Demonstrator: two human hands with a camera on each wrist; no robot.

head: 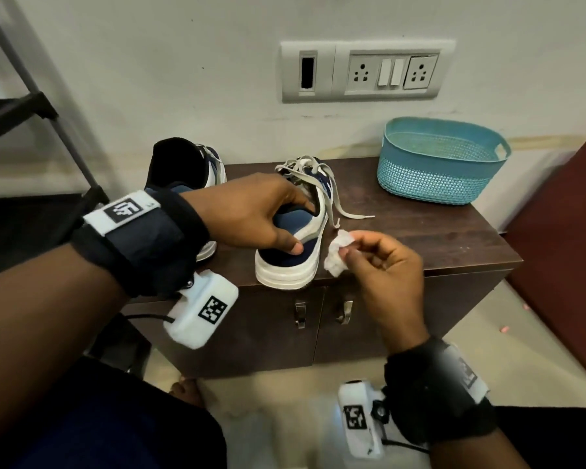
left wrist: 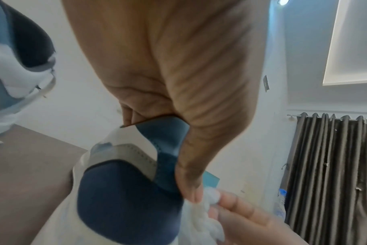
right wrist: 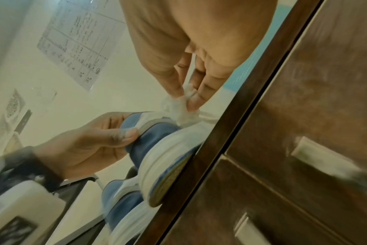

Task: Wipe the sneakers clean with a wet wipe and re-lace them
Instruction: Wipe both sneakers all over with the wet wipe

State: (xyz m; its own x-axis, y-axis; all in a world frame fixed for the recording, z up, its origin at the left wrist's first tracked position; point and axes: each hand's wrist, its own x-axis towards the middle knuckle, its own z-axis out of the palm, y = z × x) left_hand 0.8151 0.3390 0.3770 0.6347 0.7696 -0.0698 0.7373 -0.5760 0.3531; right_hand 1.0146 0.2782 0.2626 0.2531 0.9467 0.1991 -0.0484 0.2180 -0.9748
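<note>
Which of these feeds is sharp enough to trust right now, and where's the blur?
Head view: sharpest and evenly lit, wet wipe and sneaker crisp, only edges bowed. Left wrist view: left hand fills the frame, the sneaker heel soft. Right wrist view: tilted, cabinet handles smeared, right hand slightly soft.

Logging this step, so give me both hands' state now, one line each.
Left hand: grips the heel collar of the near sneaker on the cabinet.
Right hand: pinches a crumpled wet wipe beside that sneaker.
</note>
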